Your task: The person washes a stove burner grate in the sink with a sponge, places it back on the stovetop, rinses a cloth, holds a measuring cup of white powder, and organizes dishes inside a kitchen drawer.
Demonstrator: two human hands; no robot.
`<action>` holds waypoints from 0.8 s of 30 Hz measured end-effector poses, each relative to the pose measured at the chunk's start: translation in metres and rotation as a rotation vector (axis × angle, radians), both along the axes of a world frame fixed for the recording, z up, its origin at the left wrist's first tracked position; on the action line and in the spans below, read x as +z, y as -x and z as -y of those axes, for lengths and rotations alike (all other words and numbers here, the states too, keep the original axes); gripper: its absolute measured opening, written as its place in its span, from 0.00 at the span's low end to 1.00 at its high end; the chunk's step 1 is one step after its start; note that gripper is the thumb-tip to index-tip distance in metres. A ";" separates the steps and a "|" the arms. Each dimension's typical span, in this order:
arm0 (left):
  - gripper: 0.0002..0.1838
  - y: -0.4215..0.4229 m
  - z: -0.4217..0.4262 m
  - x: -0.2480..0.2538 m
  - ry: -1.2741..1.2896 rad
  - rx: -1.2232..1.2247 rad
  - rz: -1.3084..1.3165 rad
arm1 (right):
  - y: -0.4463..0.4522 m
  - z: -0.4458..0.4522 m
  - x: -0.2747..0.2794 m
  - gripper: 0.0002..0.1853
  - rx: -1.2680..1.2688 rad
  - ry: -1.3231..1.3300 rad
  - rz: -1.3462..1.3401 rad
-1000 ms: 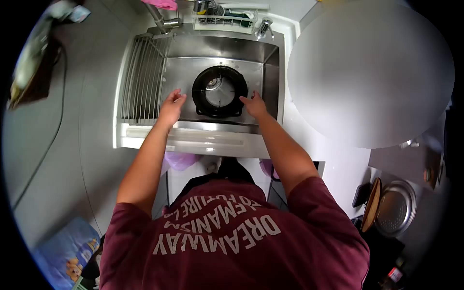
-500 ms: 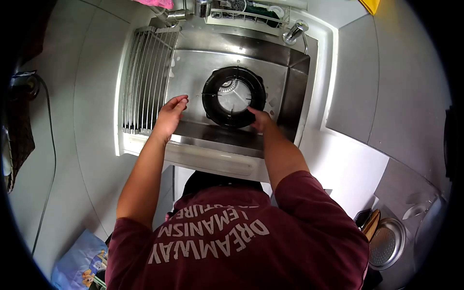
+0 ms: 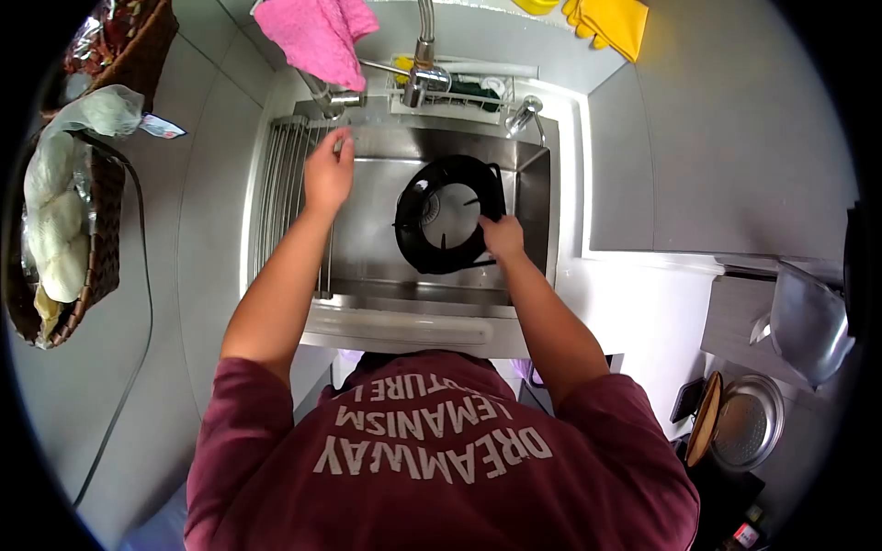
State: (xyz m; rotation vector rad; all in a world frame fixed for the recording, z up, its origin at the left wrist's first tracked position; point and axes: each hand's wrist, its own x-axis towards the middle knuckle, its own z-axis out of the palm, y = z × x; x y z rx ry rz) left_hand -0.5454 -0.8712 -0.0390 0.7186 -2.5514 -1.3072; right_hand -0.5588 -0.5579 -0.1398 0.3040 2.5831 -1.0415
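A black ring-shaped stand (image 3: 418, 241) with short prongs pointing inward is tilted inside the metal sink (image 3: 367, 266). My right hand (image 3: 503, 239) grips its right edge, fingers wrapped round the rim. Part of the drain shows through the ring. My left hand (image 3: 329, 173) is raised over the right edge of the metal rod rack (image 3: 280, 197), just below the tap fittings. Its fingers are bent close together, and whether they hold anything is too small to tell.
A pink cloth (image 3: 317, 37) hangs at the back beside the faucet (image 3: 424, 78). Behind the sink stands a wire caddy (image 3: 469, 103); a small dispenser (image 3: 525, 117) is right of it. Yellow gloves (image 3: 614, 26) hang above. Wall baskets (image 3: 108, 216) are at the left.
My right hand has taken hold of the black ring and tilted it, its right side raised. My left hand has moved away from the sink's front towards the tap fittings. The camera view has shifted.
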 end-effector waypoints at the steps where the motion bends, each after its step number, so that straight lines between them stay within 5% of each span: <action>1: 0.18 0.014 0.006 -0.002 0.144 -0.025 -0.086 | -0.006 0.001 0.024 0.19 -0.127 0.138 0.173; 6: 0.21 0.087 0.022 -0.054 0.535 -0.122 -0.279 | -0.036 -0.005 0.069 0.16 -0.390 0.411 0.271; 9: 0.20 0.110 0.022 -0.052 0.460 -0.133 0.059 | -0.049 -0.008 0.067 0.15 -0.493 0.511 0.246; 14: 0.18 0.121 0.037 -0.089 0.530 -0.101 -0.181 | -0.057 -0.003 0.084 0.14 -0.480 0.562 0.257; 24: 0.19 0.115 0.043 -0.081 0.567 -0.214 -0.129 | -0.053 0.021 0.108 0.10 -0.455 0.631 0.224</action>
